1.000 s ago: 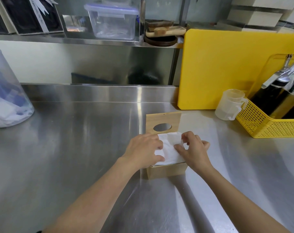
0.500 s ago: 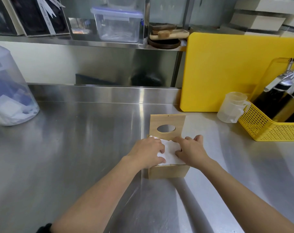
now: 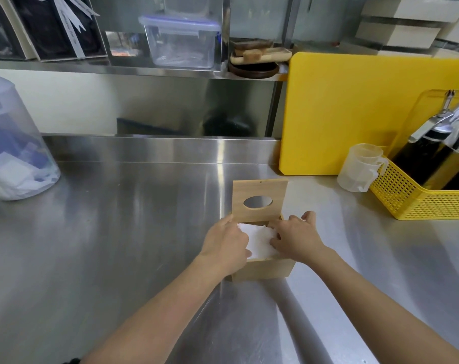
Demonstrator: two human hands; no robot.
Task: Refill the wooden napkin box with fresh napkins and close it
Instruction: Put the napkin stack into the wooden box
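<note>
The wooden napkin box (image 3: 262, 269) sits on the steel desk (image 3: 118, 232), in front of the yellow cutting board (image 3: 359, 114) that leans upright against the back wall. Its lid (image 3: 259, 199), a wooden panel with an oval hole, stands open and upright at the far edge of the box. A stack of white napkins (image 3: 259, 240) fills the open top of the box.

Both hands rest on that stack. The left hand (image 3: 227, 245) lies palm down over the left side of the box, fingers bent onto the napkins. The right hand (image 3: 295, 239) covers the right side, its fingers spread, some pressing the paper and the outer ones reaching over the box's right wall. Neither hand pinches or lifts anything; both press flat.

To the right of the box, just beside the cutting board, a clear measuring cup (image 3: 361, 166) touches a yellow perforated basket (image 3: 407, 198) holding dark bottles. Well to the left of the box stands a clear plastic tub (image 3: 10, 143) with white and blue contents. Above and behind the box, a shelf (image 3: 118, 68) carries a lidded clear container (image 3: 179, 40).
</note>
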